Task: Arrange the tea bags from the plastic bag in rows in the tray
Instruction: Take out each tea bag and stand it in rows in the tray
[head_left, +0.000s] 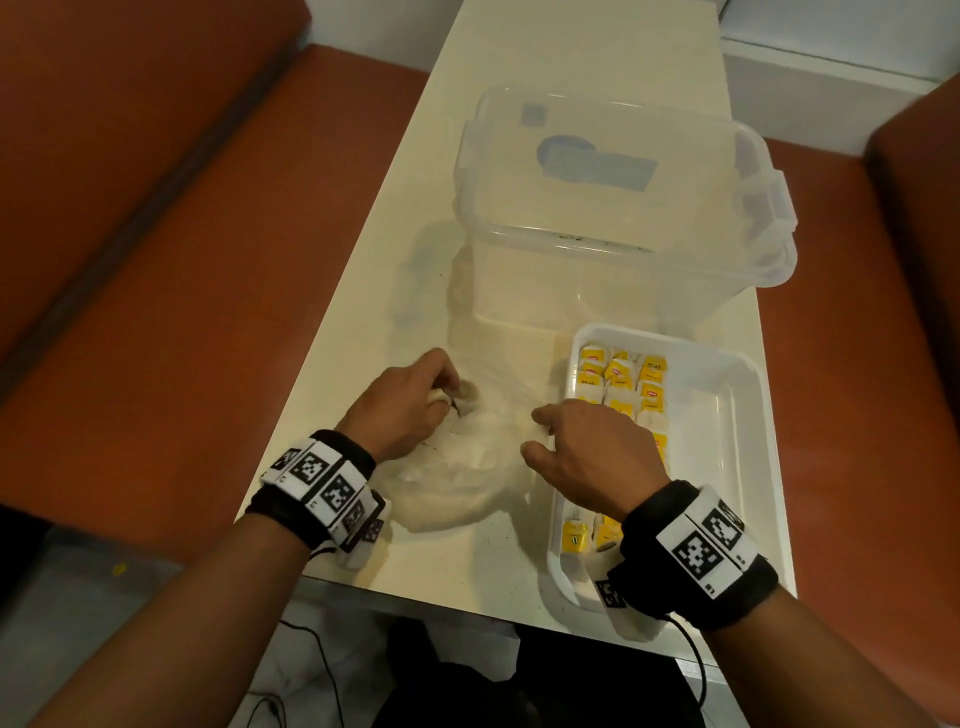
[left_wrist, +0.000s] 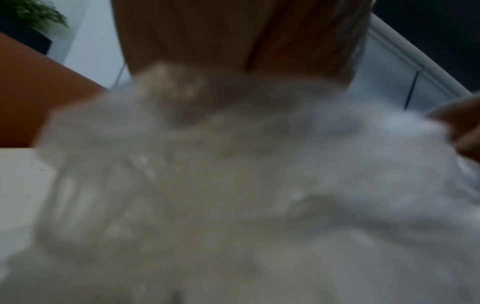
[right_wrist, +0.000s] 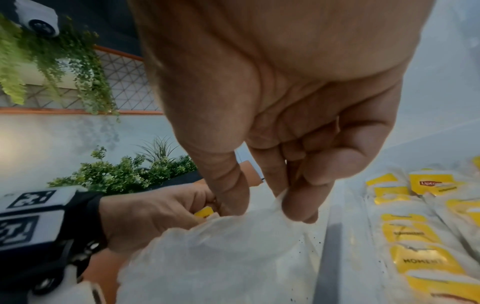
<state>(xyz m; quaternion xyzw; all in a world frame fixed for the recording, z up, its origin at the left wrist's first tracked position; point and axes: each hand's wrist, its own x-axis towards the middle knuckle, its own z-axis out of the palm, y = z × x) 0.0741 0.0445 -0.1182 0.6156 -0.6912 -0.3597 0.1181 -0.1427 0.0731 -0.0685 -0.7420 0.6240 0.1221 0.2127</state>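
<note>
A crumpled clear plastic bag (head_left: 467, 467) (right_wrist: 221, 257) lies on the table between my hands and fills the blurred left wrist view (left_wrist: 233, 185). My left hand (head_left: 452, 400) (right_wrist: 205, 205) curls at the bag's left mouth and pinches a tea bag (right_wrist: 203, 211) with a yellow tag. On the other side my right hand (head_left: 540, 431) (right_wrist: 259, 205) pinches the bag's right edge between thumb and fingers. The white tray (head_left: 748, 364) stands to the right, with yellow-tagged tea bags (head_left: 623, 379) (right_wrist: 415, 261) in rows along its left side. My right wrist hides part of those rows.
A large clear plastic container (head_left: 597, 208) with clip handles stands behind the bag and tray. The cream table (head_left: 467, 561) is narrow, and the tray sits near its front right corner. Orange benches (head_left: 156, 260) run along both sides.
</note>
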